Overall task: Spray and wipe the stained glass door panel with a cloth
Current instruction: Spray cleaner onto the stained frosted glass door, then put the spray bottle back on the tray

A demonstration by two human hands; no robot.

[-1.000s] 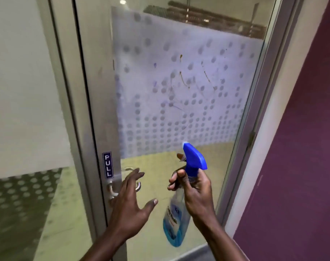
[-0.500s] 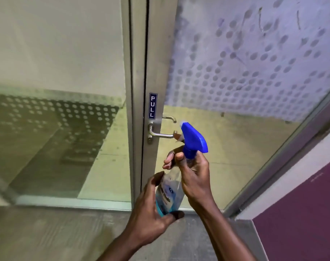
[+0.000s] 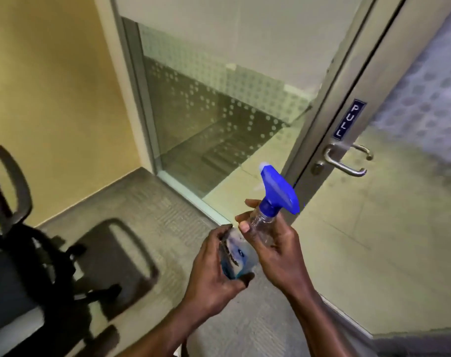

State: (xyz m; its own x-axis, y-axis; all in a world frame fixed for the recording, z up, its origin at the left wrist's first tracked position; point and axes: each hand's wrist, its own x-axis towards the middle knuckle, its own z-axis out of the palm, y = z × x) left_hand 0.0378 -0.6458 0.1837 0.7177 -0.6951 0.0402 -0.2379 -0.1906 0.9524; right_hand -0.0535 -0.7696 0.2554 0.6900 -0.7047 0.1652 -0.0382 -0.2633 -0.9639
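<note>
Both my hands hold a clear spray bottle (image 3: 260,225) with a blue trigger head and blue liquid at its bottom. My right hand (image 3: 278,248) grips its neck just under the trigger head. My left hand (image 3: 214,269) cups the bottle's lower body around the label. The bottle tilts, nozzle pointing up and left. The glass door panel (image 3: 404,202) stands at the right, with a frosted dotted band at its top right corner. The stains are out of view. No cloth is visible.
The door's metal frame carries a blue PULL sign (image 3: 349,119) and a lever handle (image 3: 345,163). A fixed glass side panel (image 3: 219,119) meets a yellow wall (image 3: 52,99). A black office chair (image 3: 26,248) stands on the grey carpet at the lower left.
The view has swung left and down, so the stained frosted area has left the frame and the chair has appeared. My left hand came off the door handle area and took the bottle's lower body.
</note>
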